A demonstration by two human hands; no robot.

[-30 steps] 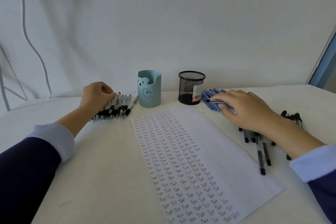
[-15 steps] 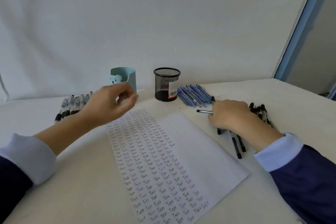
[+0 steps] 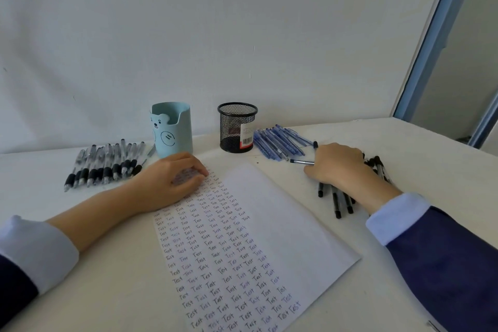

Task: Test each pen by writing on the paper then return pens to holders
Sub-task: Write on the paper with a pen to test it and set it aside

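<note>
White table (image 3: 107,291); white wall (image 3: 242,21) behind; blue frame (image 3: 431,43) at right.

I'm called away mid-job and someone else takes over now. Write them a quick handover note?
Left hand rests on the paper, top left, holding nothing. Right hand lies on the black pens at the right and grips one pen, tip pointing left.
Clear pens lie left of the bear holder; blue pens right of the mesh holder. No pen shows in either holder.
Done: columns of "Test" fill the paper's left half.
Left: finish testing, put all pens in the holders.
</note>
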